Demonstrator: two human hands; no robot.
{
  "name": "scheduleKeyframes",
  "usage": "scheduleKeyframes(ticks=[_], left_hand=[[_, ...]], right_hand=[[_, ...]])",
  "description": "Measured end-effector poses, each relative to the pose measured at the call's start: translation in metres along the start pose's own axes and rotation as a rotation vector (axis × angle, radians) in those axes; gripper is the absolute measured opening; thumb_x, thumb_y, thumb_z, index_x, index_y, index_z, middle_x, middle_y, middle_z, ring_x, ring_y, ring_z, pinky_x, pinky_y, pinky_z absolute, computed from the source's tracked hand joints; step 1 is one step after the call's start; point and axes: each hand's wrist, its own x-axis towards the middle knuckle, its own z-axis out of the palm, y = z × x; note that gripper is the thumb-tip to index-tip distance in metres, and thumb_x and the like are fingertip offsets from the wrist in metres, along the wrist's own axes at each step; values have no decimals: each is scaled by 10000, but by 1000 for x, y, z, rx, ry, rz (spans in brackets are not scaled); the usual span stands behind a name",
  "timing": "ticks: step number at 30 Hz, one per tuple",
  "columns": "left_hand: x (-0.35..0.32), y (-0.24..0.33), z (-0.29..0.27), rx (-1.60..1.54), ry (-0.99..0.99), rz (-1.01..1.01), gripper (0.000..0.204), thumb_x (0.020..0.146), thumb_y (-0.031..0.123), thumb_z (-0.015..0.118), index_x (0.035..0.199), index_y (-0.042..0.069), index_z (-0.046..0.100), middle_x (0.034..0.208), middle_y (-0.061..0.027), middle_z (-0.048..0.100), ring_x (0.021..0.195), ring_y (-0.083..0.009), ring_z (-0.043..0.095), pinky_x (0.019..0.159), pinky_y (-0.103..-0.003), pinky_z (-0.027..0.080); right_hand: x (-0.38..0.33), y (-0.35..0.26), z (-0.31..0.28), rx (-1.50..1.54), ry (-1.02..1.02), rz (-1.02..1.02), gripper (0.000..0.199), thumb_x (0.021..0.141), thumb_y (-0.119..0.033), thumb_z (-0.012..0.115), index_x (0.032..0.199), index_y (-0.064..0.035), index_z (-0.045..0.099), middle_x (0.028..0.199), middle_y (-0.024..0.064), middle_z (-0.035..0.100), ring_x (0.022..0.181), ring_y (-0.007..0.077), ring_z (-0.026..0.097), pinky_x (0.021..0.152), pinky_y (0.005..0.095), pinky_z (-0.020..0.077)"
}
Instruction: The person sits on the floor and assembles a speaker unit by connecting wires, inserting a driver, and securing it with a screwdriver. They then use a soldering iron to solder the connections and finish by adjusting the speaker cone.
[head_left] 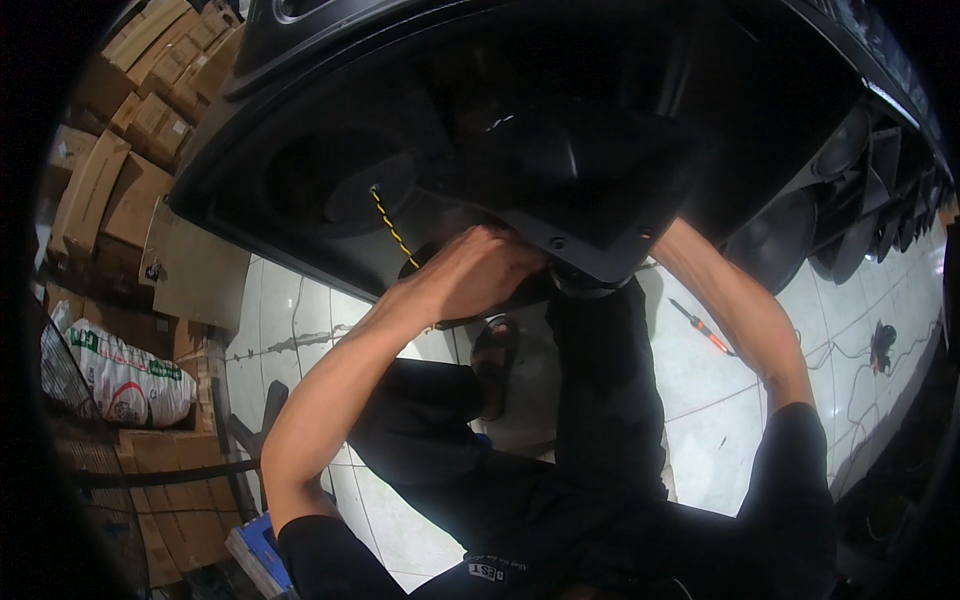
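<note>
A black flared speaker horn hangs tilted in front of a large black speaker cabinet, its rounded back end pointing down toward my legs. My left hand is curled beneath the horn's near left edge; its fingertips and whatever they grip are hidden. From the right, my right hand reaches behind the horn, so only the wrist and part of the back of it show. A yellow-and-black twisted cable runs from a hole inside the cabinet down toward my left wrist, where a dark round part partly shows.
A soldering iron with an orange handle lies on the white tiled floor, right of my legs. Loose cords trail farther right. Black speaker parts line the right side. Cardboard boxes and a white sack fill the left.
</note>
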Motion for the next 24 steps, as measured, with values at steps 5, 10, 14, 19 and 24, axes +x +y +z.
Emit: scheduleKeyframes(ticks=[5, 10, 14, 19, 24], left_hand=[[-5, -1, 5, 195, 74, 92, 281, 873, -33, 558, 1076, 53, 732, 1159, -127, 684, 1075, -319, 640, 935, -360, 511], [-6, -12, 12, 356, 158, 169, 298, 877, -24, 552, 1098, 70, 727, 1177, -115, 677, 1109, -301, 622, 958, -346, 493], [6, -4, 3, 300, 110, 153, 264, 886, -3, 560, 1080, 59, 729, 1140, -145, 681, 1072, -338, 624, 941, -375, 500], [-2, 2, -5, 138, 76, -51, 230, 897, 23, 569, 1060, 42, 729, 1068, -179, 691, 1003, -374, 640, 908, -403, 513], [-5, 8, 2, -320, 10, -458, 202, 920, 73, 568, 1034, 0, 718, 895, -171, 720, 855, -295, 703, 782, -352, 545]], right_hand=[[4, 1, 0, 16, -14, -7, 266, 853, -156, 727, 1076, -17, 693, 1292, 141, 584, 1251, 300, 451, 1031, 482, 358], [10, 4, 2, 39, -40, -12, 260, 856, -157, 722, 1074, -17, 694, 1284, 140, 588, 1241, 297, 459, 1023, 476, 364], [9, 6, -7, 45, -11, -29, 255, 860, -157, 718, 1072, -18, 695, 1277, 139, 592, 1233, 296, 465, 1017, 472, 369], [16, 11, -1, 64, -49, -27, 249, 863, -158, 712, 1070, -19, 696, 1269, 138, 596, 1222, 294, 472, 1009, 466, 375], [18, 12, -5, 70, -50, -36, 243, 867, -158, 707, 1067, -20, 696, 1260, 136, 600, 1212, 291, 480, 1001, 460, 381]])
